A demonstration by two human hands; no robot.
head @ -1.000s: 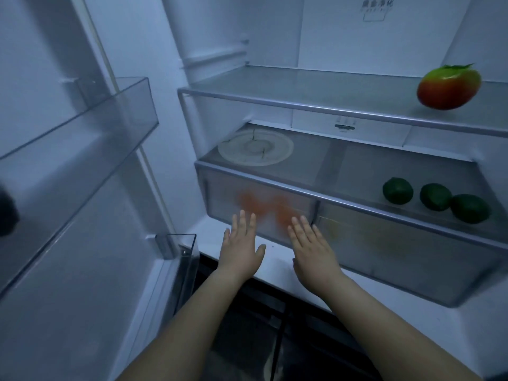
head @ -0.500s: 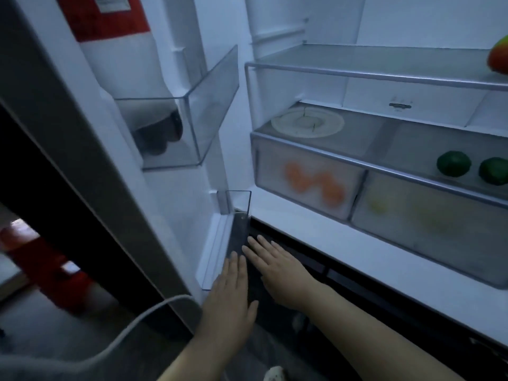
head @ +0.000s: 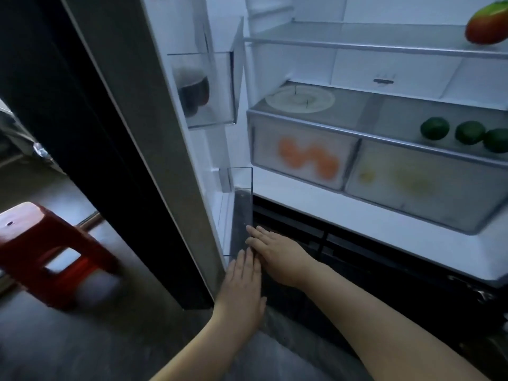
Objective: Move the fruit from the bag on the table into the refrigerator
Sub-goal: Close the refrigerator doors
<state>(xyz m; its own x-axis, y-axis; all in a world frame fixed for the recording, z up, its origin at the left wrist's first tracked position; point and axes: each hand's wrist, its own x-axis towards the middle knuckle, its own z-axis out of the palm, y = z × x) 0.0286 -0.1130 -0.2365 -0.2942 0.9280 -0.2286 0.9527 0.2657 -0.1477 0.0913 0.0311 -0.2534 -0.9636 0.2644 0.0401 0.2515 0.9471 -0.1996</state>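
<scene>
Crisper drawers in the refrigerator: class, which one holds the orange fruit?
The left drawer, nearer the open door: orange shapes show through its frosted front. The wider right drawer shows only faint yellow shapes.

No text, label, brand or number is legible in the open refrigerator (head: 316,202). A small dark mark (head: 384,81) on its back wall (head: 398,64), far above and right of the fingers (head: 257,235) of the right hand (head: 280,257), is too small to read.

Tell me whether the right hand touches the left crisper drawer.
Apart. Head view: the right hand sits below the left crisper drawer, the white ledge between them.
</scene>
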